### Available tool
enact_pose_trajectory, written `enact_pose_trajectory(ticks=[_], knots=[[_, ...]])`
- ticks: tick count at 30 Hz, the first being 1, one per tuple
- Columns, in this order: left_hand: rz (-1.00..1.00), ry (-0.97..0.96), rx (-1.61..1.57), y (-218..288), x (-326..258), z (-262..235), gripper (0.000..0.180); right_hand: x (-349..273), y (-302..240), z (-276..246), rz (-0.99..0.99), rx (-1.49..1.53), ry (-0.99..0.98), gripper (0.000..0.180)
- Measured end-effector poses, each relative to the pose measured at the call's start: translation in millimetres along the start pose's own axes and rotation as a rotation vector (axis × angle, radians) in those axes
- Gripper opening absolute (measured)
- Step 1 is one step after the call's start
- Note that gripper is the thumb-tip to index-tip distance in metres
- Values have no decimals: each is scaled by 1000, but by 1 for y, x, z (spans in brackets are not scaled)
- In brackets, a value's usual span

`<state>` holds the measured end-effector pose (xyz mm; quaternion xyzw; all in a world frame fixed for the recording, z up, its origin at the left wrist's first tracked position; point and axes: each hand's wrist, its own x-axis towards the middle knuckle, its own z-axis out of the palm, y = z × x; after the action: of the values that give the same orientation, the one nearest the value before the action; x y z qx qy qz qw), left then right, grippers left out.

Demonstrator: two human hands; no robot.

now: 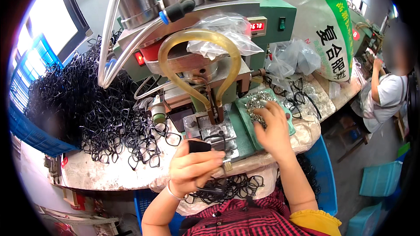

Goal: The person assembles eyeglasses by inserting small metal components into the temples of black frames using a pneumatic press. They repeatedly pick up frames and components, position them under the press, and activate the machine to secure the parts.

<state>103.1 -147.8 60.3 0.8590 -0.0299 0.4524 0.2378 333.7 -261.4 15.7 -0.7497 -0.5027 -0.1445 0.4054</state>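
Frame in hand: a black plastic eyeglass frame front (pixel 209 146) is held at the front edge of the workbench (pixel 100 172), just before the metal bed of the green press machine (pixel 262 15). It looks thin, glossy and dark, with rounded lens openings.
Left hand (pixel 194 166): closed around the frame, fingers curled over its upper bar; part of the frame hangs below the palm.
Right hand (pixel 273 126): laid over a green tray (pixel 243 105) of small silvery metal parts (pixel 256 100), fingers bent down into them; whether a part is pinched cannot be told.
Heap: a large pile of black frames (pixel 87 100) is spread over the left of the bench, and more are seen in a blue crate (pixel 326 170) under the bench edge.
Hidden: much of the held frame is covered by the fingers; the machine's working point is masked by a yellowish tube (pixel 199 37).
Cut off: the machine's top cylinders are cropped by the picture's upper edge.
Background: another person (pixel 387 91) is seated at the far right.
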Motion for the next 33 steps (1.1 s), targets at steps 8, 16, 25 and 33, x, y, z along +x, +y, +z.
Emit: enact_pose_trajectory(ticks=[8,16,25,33], knots=[[-56,385,-334,2,16,-10,18,21,-55,9,-222,421,128,13],[-210,388,-276,-3,23,-26,15,31,-57,26,-182,592,59,13],[167,-102,118,3,12,-1,20,-21,58,12,96,-186,76,12],[156,-155,132,-4,10,2,24,-4,58,26,272,3,133,9]])
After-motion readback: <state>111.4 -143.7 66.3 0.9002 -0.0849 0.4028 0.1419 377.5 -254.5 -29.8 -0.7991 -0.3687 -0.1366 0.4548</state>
